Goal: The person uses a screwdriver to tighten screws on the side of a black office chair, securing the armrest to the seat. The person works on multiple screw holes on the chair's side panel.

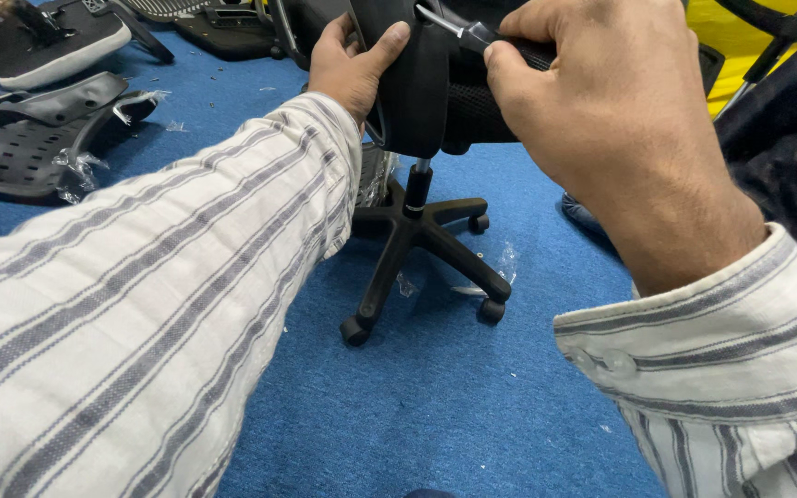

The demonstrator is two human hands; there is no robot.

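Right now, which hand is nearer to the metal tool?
Right. The right hand pinches the metal tool at the chair seat; the left hand grips the seat edge beside it.

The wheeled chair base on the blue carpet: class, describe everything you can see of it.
The chair base is black, plastic-looking, with spokes radiating from a central hub, each visible one ending in a small caster. It stands upright on the blue carpet. A column with a silvery band rises from the hub into the black seat, which the left hand holds. Neither hand touches the base.
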